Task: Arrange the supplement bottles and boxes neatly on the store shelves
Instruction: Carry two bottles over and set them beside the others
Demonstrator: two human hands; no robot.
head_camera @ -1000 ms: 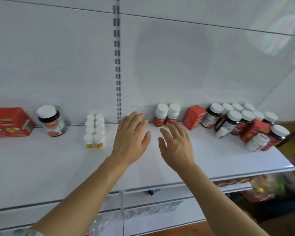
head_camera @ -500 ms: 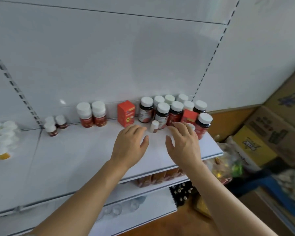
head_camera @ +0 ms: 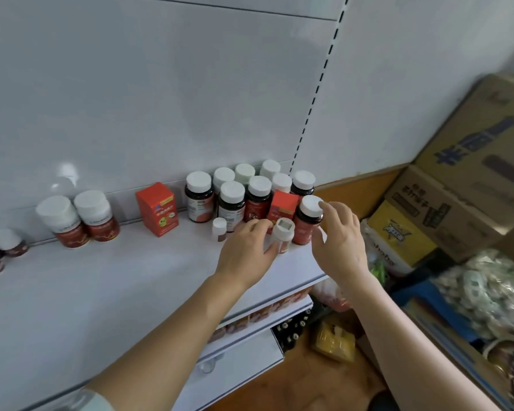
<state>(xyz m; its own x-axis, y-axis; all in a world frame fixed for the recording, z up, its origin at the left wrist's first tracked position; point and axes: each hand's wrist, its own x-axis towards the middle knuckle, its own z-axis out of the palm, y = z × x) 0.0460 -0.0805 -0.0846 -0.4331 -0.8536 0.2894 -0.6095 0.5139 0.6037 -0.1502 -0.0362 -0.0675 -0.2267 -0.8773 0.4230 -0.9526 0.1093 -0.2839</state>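
Red box (head_camera: 284, 206) half hidden behind bottle (head_camera: 306, 221), left hand (head_camera: 247, 250).

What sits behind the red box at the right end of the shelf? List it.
Behind the red box stand white-capped dark bottles: one labelled Fe to its left, another to its right, a white cap directly behind. The box hides that bottle's body and label.

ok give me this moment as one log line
left hand: touching small white bottle | right hand: fingers at dark bottle, shelf end | grip: none yet
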